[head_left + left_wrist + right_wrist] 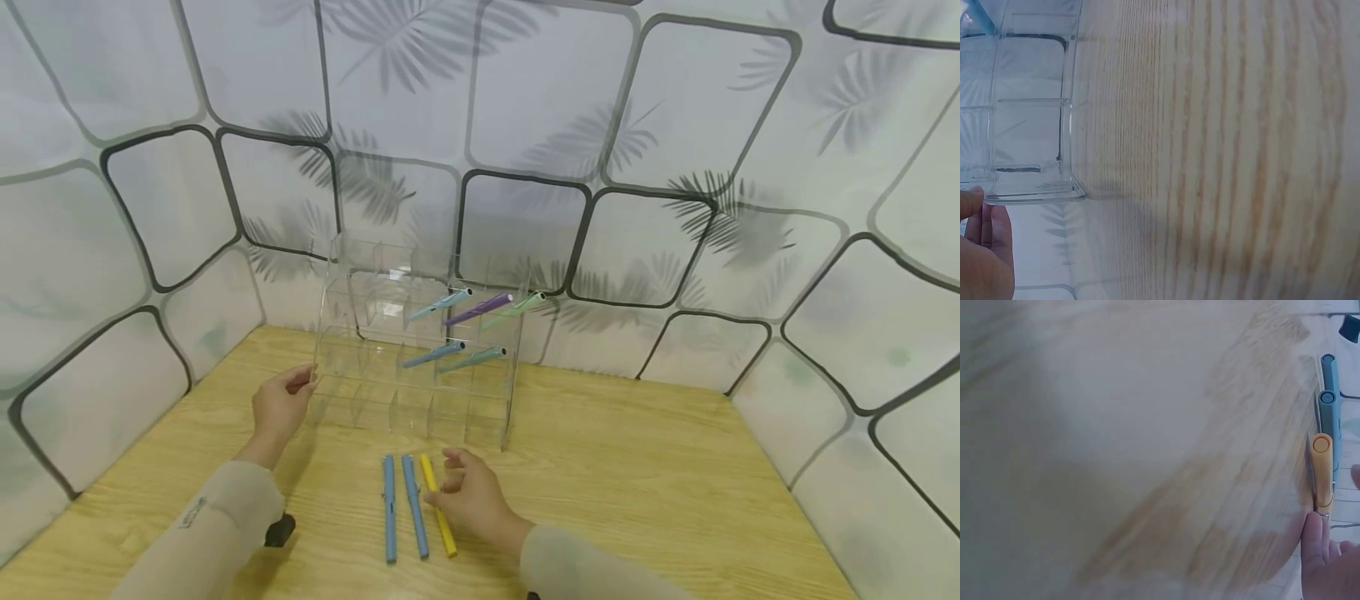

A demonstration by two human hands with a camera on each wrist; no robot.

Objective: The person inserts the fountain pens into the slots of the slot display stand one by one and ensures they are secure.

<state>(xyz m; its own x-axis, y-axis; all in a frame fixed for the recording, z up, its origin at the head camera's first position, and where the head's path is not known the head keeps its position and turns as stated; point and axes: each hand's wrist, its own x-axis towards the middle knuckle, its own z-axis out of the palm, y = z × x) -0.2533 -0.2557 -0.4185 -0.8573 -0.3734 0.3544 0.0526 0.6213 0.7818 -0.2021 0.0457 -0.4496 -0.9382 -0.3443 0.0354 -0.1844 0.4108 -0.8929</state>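
A clear acrylic pen rack (420,379) with stepped compartments stands at the back of the table. My left hand (281,404) pinches its left side edge; in the left wrist view the thumb and fingers (999,231) lie on either side of the panel. Two blue pens (389,508) (416,507) and a yellow pen (442,521) lie side by side in front of the rack. My right hand (476,500) is beside the yellow pen, fingers loosely bent, thumb overlapping it. In the right wrist view its fingertips (1314,519) are right at this pen's clip end.
Several pens lean in the rack's right half: a light blue pen (441,305), a purple pen (478,309) and a pale green pen (514,310) above, a blue pen (435,355) and a teal pen (472,360) below. Patterned fabric (540,100) encloses the wooden table (637,467).
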